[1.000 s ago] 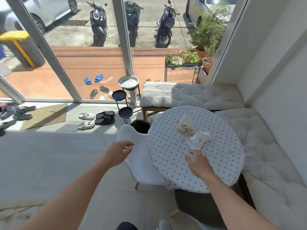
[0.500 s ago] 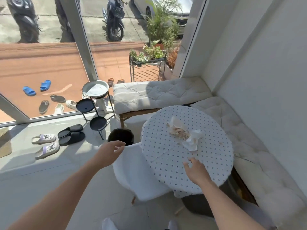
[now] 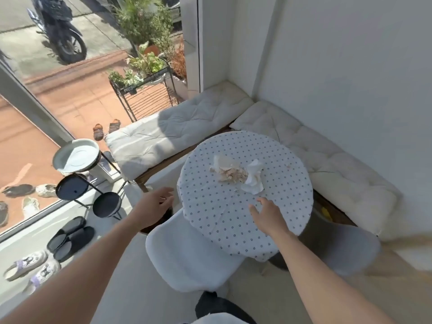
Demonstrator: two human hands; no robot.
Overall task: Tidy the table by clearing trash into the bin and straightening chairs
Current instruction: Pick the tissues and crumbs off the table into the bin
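Observation:
A round table [image 3: 217, 213] under a dotted white cloth stands in the corner. On it lie a crumpled white tissue [image 3: 253, 177] and a pile of pale scraps on paper [image 3: 228, 170]. My right hand [image 3: 268, 215] hovers over the cloth just short of the tissue, fingers apart and empty. My left hand [image 3: 153, 206] is open above a dark bin [image 3: 167, 213], which it mostly hides, left of the table. A white chair [image 3: 189, 256] is tucked under the table's near edge. A second, grey chair [image 3: 348, 249] sits at the right.
Cushioned benches [image 3: 163, 134] line the window and the right wall. A black three-tier plant stand [image 3: 77, 169] stands on the left, with slippers [image 3: 70, 237] on the floor beside it. Glass wall and plants lie beyond.
My view has swung right and closer to the table. Both hands have moved forward, the right one nearer the tissue, the left one over the bin.

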